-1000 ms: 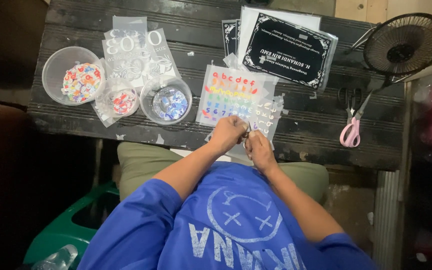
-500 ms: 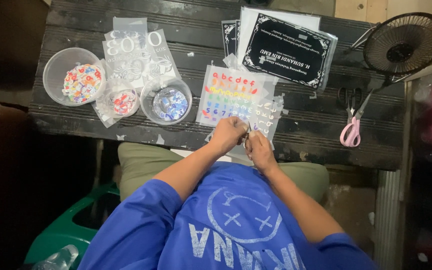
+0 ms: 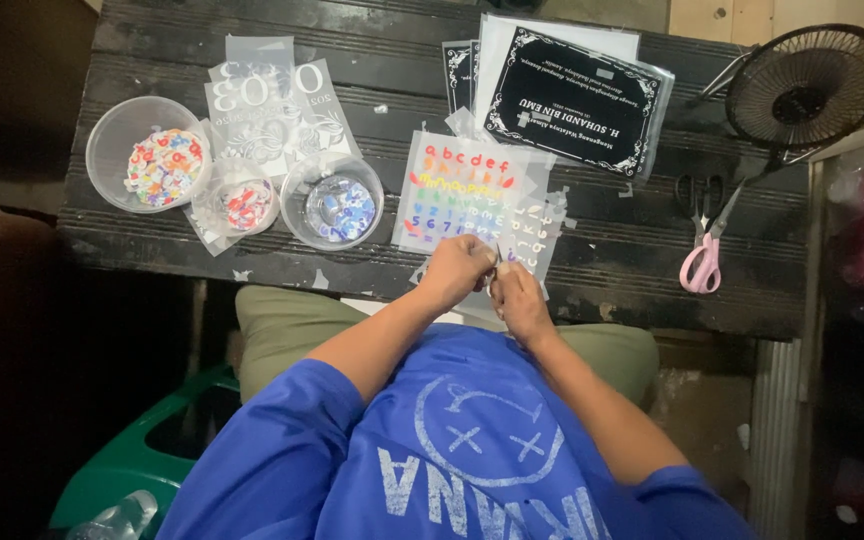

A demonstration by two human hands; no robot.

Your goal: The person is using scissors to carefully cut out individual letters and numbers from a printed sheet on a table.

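— Head view: where are the hands?
— Left hand (image 3: 457,268) and right hand (image 3: 519,295) meet at the near edge of the letter sheet (image 3: 472,195) on the dark table (image 3: 612,260).
— Gripping something?
— Fingers pinched together, seemingly on a tiny piece; too small to tell.
— Nearby?
— Bowl of blue pieces (image 3: 333,201), pink scissors (image 3: 704,248).

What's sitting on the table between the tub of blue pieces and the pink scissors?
In the head view, the sheet of coloured letters lies between the tub of blue pieces and the pink scissors.
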